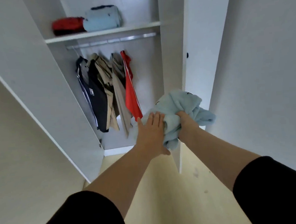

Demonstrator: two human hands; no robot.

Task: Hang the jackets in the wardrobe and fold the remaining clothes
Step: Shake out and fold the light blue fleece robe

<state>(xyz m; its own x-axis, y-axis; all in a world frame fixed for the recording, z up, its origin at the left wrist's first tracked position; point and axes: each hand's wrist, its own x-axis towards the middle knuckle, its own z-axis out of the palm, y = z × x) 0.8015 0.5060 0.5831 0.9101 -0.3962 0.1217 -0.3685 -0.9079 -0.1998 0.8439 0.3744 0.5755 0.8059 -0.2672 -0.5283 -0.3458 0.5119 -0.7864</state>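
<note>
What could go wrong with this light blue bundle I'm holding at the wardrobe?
The light blue garment is bunched in the right hand, the left hand only flat against it; its hanging ends may slip loose. On the shelf, the red pile and light blue pile sit close together; shoving it in could topple them.

light: soft, even, cool; source not shown | shadows: wardrobe interior dimmed beneath the shelf | highlight: dull sheen seen along the rail | blur: red folded garment and hanging clothes softly smeared | distortion: door edges splayed and tilted toward the frame borders
</note>
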